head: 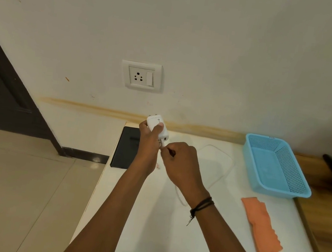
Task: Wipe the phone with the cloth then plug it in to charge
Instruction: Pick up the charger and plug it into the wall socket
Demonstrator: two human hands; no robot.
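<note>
beside the phone (pixel 124 150), left hand (pixel 148 144) curls round the charger (pixel 155 124); right hand (pixel 179 162) pinches its cable (pixel 231 159).

The left hand (pixel 148 139) grips a white charger (pixel 157 127), pins up, below the wall socket (pixel 141 76) — the right hand (pixel 179 162) pinches the cable (pixel 231 159) at its lower end. The phone (pixel 124 147) lies at the table's (pixel 147 219) left edge; the cloth (pixel 259 226) lies near the basket (pixel 274 164)
</note>
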